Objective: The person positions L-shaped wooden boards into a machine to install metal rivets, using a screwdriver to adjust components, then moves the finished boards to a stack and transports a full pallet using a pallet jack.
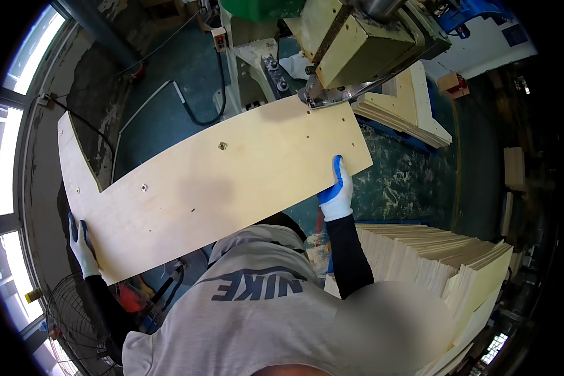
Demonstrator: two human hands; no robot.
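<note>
A long, pale plywood panel (pixel 188 182) with a curved far edge and a notched left end lies across in front of me. Several small holes and round metal inserts show in its face. My left hand (pixel 83 245), in a white and blue glove, grips the panel's left end. My right hand (pixel 337 193), gloved alike, holds the near edge close to the right corner, thumb on top. The panel's far right part sits beneath the metal foot of a greenish machine (pixel 357 50); whether they touch I cannot tell.
Cut panels lie stacked (pixel 407 106) at the far right. Many more boards stand in a row (pixel 432 263) to my near right. A wire-caged fan (pixel 75 319) is at the near left. Windows (pixel 6 163) line the left wall, and a cable (pixel 200 119) runs beyond the panel.
</note>
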